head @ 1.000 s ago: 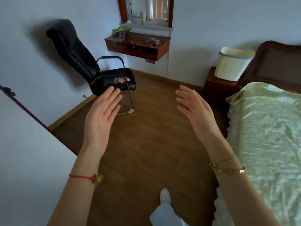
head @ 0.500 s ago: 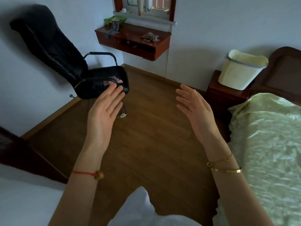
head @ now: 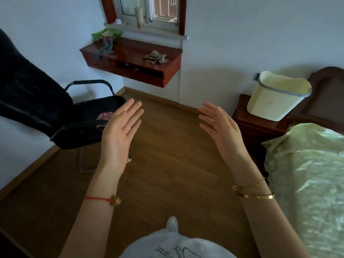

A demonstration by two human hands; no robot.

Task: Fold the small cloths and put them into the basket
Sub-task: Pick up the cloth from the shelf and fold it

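My left hand and my right hand are raised in front of me over the wooden floor, palms facing each other, fingers straight, holding nothing. A crumpled pink cloth lies on the seat of the black chair, just left of my left hand. A grey cloth hangs over the left end of the red-brown wall shelf. A crumpled beige-grey cloth lies on the shelf's right part. The cream plastic basket stands on a dark nightstand at the right.
A bed with a pale green cover fills the right side, its dark headboard behind the basket. A green item sits on the shelf under the window. Open wooden floor lies between chair and bed.
The view has moved forward into the room; the shelf, chair and basket appear nearer. Both hands stay raised and open, holding nothing.
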